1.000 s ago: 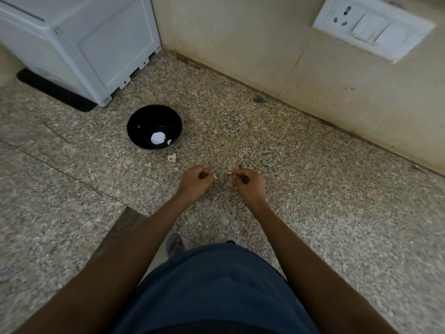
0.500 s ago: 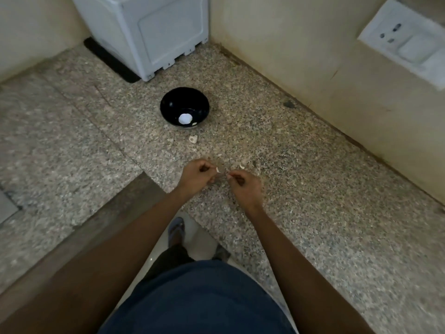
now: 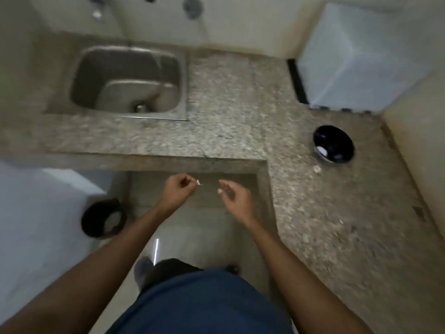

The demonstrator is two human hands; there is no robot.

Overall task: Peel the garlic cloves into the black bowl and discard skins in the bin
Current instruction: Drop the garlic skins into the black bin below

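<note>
My left hand pinches a small white piece of garlic skin above the floor, in front of the counter's inner corner. My right hand is a short way to its right, fingers curled, with a small pale garlic bit at the thumb tip; blur hides what it is. The black bowl stands on the counter at the right with a white peeled clove inside. One loose clove lies on the counter just in front of the bowl. A black bin stands on the floor at the lower left.
The speckled granite counter is L-shaped, with a steel sink set in its far left. A white appliance fills the far right corner, against the wall. Small skin scraps dot the counter at the right.
The view has swung left, bringing the sink and bin into sight. Both hands have left the counter and now hang over the floor, and they are further apart.
</note>
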